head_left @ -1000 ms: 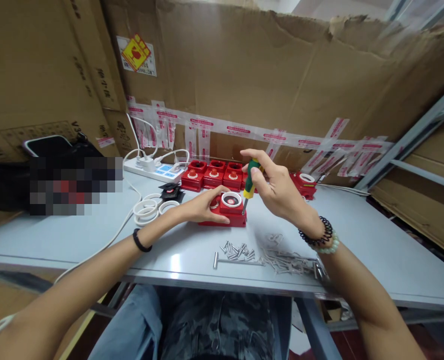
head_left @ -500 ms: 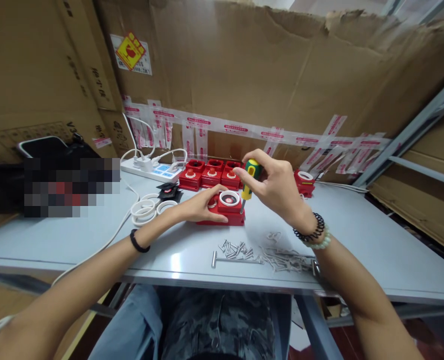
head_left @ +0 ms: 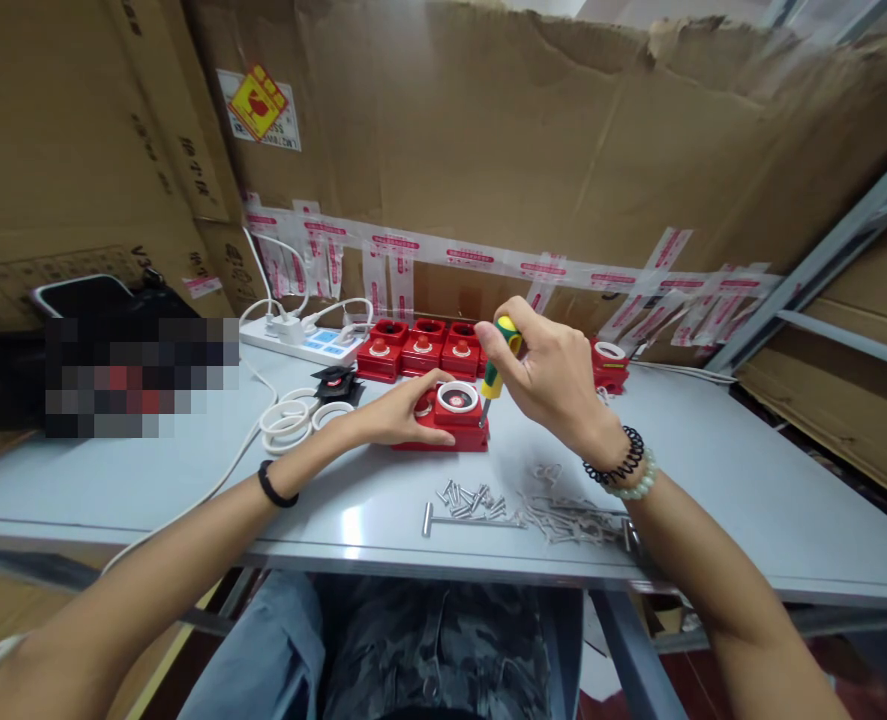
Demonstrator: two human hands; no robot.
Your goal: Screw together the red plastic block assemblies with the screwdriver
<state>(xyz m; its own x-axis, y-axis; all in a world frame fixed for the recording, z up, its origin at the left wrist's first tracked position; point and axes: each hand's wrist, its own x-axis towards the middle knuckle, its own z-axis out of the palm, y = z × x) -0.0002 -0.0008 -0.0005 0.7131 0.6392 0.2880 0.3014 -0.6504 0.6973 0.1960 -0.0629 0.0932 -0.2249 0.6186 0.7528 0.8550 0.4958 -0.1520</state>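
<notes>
My left hand (head_left: 411, 413) grips a red housing (head_left: 471, 437) on the table, thumb along its near side and fingers over the back. A white ring (head_left: 458, 397) sits on top of that housing, around a dark round centre. My right hand (head_left: 552, 375) is closed round a screwdriver (head_left: 500, 362) with a yellow and green handle. Its shaft slants down to the housing's right end; the very tip is too small to make out. Several loose screws (head_left: 473, 497) lie in front of the housing, beside a metal T-handle tool (head_left: 429, 520).
Several red housings (head_left: 422, 350) stand in a row behind, and another red unit (head_left: 609, 368) is at the right. Loose white rings (head_left: 287, 424), black parts (head_left: 336, 383) and a power strip (head_left: 315, 343) lie left. Small clear bags (head_left: 574, 520) lie near the front edge.
My right hand has turned slightly around the screwdriver handle, its thumb shifting a little to the right. The left hand and the red housing stay in place.
</notes>
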